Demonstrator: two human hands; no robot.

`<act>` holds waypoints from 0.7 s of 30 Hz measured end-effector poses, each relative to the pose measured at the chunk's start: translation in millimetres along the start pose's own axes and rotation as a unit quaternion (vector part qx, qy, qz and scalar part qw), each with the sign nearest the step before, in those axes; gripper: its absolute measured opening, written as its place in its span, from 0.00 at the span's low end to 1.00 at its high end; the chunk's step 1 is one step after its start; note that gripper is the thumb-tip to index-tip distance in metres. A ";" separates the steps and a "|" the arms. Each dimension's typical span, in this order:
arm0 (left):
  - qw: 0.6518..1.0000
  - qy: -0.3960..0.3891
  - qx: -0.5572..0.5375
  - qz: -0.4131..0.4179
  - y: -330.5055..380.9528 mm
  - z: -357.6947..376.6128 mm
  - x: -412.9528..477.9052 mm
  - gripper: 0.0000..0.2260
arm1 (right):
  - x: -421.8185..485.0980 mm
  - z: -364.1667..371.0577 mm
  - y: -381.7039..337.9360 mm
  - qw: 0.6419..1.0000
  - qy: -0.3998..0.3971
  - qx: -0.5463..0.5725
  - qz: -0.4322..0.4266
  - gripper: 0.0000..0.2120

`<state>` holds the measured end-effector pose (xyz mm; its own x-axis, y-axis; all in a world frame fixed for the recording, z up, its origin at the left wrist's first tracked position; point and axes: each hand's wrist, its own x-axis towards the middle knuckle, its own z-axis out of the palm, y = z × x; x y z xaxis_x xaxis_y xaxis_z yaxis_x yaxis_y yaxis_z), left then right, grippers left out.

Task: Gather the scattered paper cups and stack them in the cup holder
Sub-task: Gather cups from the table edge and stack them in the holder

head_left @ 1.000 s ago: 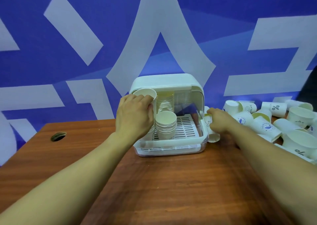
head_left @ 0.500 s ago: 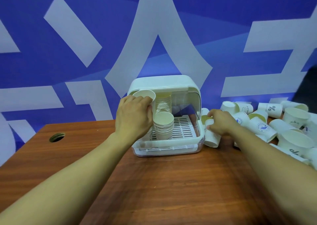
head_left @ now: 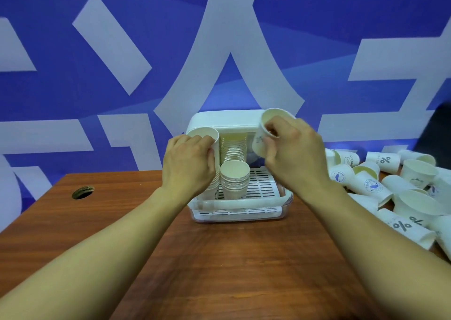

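Note:
A white cup holder point(head_left: 219, 121) with a slatted floor stands open at the table's middle. My left hand point(head_left: 188, 166) grips a tall stack of paper cups point(head_left: 206, 136) at the holder's left front. A shorter stack point(head_left: 234, 179) stands beside it, and a taller one point(head_left: 233, 149) stands behind. My right hand point(head_left: 292, 156) holds a single paper cup point(head_left: 262, 134), tilted with its mouth up, in the air in front of the holder's top right. Several loose cups point(head_left: 371, 185) lie scattered on the right.
The wooden table point(head_left: 231, 258) has a round cable hole point(head_left: 83, 192) at the far left. A blue and white patterned wall stands close behind. The cup pile reaches the right front edge, with a dark object point(head_left: 436, 129) behind it.
My right hand has picked a cup from beside the holder and lifted it up and left, to the holder's top right. My left hand has stayed on its stack.

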<state>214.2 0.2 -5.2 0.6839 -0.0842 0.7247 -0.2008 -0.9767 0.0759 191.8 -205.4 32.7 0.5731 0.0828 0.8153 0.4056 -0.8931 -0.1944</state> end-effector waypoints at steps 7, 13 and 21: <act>1.000 -0.007 -0.004 -0.009 -8.8 -2.8 -2.6 0.05 | -10.9 50.3 -19.3 0.983 -0.148 0.072 -0.087 0.04; 1.000 -0.018 -0.005 -0.010 -15.1 -2.1 -4.0 0.05 | -22.4 79.1 -11.4 0.969 -0.225 -0.009 -0.103 0.10; 0.999 0.008 -0.039 -0.013 -16.0 3.8 -7.2 0.09 | -33.6 96.6 -14.0 0.963 -0.266 0.021 -0.041 0.13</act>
<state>215.2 15.6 -14.2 0.6789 -0.0551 0.7322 -0.2373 -0.9601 0.1478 235.5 -153.0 -44.6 0.8175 0.3763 0.4360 0.4864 -0.8566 -0.1725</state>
